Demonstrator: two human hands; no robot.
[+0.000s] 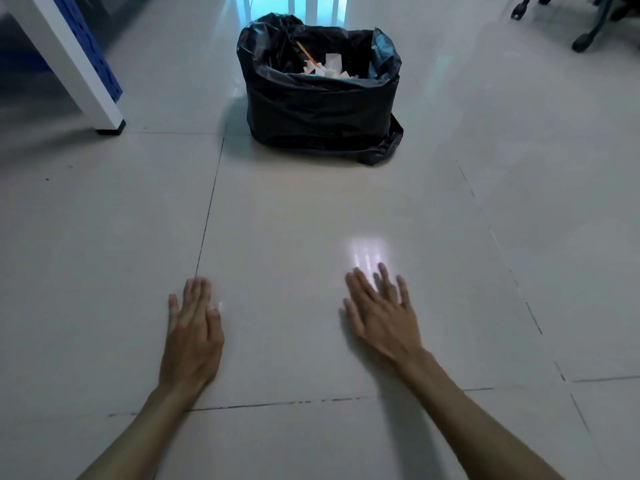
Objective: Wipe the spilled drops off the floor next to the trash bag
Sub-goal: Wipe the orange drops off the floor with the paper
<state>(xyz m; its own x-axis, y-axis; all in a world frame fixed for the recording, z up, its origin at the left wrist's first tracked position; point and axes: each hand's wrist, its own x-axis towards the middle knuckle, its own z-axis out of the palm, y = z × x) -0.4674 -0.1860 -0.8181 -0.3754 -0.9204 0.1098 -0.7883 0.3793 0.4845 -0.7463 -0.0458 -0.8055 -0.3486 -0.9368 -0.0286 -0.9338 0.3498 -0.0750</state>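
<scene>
A black trash bag stands open on the pale tiled floor ahead of me, with crumpled white paper and an orange stick inside. My left hand hovers low over the floor, palm down, fingers together and empty. My right hand is also palm down with fingers spread, holding nothing. A bright glare patch shines on the tile just beyond my right fingertips. I cannot make out any drops on the floor, and no cloth or tissue is in view.
A white table leg with a blue panel stands at the upper left. The wheeled base of an office chair is at the upper right. White legs rise behind the bag.
</scene>
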